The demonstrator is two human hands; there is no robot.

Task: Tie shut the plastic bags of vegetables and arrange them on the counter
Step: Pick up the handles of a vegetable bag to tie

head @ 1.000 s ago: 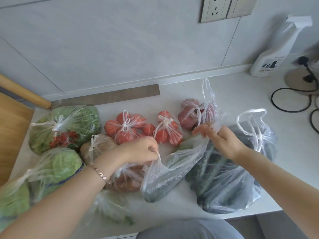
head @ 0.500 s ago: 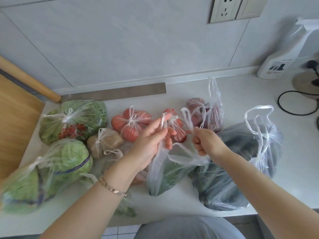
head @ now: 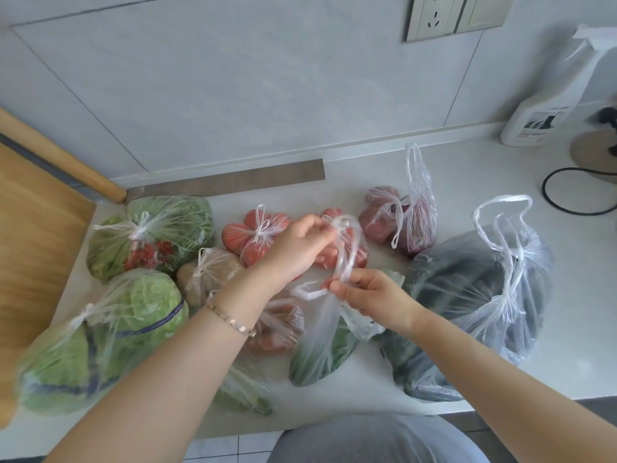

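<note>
A clear plastic bag of cucumber (head: 320,355) lies near the front of the white counter (head: 574,295). My left hand (head: 297,248) pinches one of its handles up high. My right hand (head: 370,292) grips the other handle lower down, and the two handles cross between my hands. Tied bags sit around it: two of tomatoes (head: 253,235), leafy greens with red chillies (head: 150,235), cabbage (head: 100,339) and potatoes (head: 210,272). To the right, a large bag of dark vegetables (head: 474,315) lies with loose handles, and behind it a bag of purple onions (head: 400,222).
A wooden board (head: 36,248) covers the left end of the counter. A white spray bottle (head: 547,105) and a black cable (head: 567,192) sit at the back right. A wall socket (head: 434,18) is above. The counter's front edge runs just below the bags.
Both hands lifted the cucumber bag's handles off the counter and brought them together. My left hand rose and moved right; my right hand dropped below it, crossing the handles.
</note>
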